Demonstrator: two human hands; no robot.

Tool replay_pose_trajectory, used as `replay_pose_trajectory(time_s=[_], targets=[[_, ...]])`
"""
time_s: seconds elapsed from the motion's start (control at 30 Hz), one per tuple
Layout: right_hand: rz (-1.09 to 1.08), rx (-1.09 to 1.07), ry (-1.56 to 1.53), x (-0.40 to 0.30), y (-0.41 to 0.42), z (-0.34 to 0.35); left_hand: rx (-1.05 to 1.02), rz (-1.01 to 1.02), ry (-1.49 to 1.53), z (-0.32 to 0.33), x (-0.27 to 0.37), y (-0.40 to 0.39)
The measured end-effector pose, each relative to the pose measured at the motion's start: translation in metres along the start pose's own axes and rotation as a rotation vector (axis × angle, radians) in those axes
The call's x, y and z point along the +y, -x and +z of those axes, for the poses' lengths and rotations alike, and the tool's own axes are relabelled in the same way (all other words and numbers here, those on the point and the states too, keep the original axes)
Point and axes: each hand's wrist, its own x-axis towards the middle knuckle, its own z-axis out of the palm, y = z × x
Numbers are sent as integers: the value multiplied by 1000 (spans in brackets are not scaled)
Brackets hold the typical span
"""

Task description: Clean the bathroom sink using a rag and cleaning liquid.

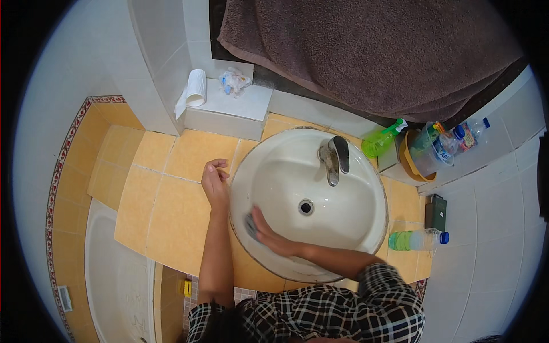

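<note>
In the head view my right hand presses a grey scrubbing pad against the left side of the white sink basin. The pad is blurred and partly hidden by my fingers, so its exact kind is unclear. Just left of the basin's rim, over the yellow-tiled counter, is my left hand. Its fingers are loosely bent and apart, and I see nothing in them. A chrome faucet with grimy patches stands at the back of the basin, behind the drain hole.
A green spray bottle, a plastic tub with bottles, a dark green box and a bottle of green liquid line the right side. A paper roll and crumpled plastic sit on the back ledge. A brown towel hangs behind.
</note>
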Motion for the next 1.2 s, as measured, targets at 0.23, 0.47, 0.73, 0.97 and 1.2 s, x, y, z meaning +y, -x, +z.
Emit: replay_pose_trajectory(time_s=[0.23, 0.47, 0.73, 0.97, 1.2], targets=[[190, -55, 839, 54, 11, -52, 10, -64, -16, 10, 12, -1], [208, 457, 299, 53, -45, -5, -14, -58, -45, 7, 2, 2], [575, -335, 1186, 64, 140, -153, -27, -94, -38, 10, -2, 1], [698, -84, 1312, 74, 127, -150, -47, -86, 66, -5, -13, 1], [362, -548, 139, 10, 158, -104, -142, -1, -8, 27, 9, 20]])
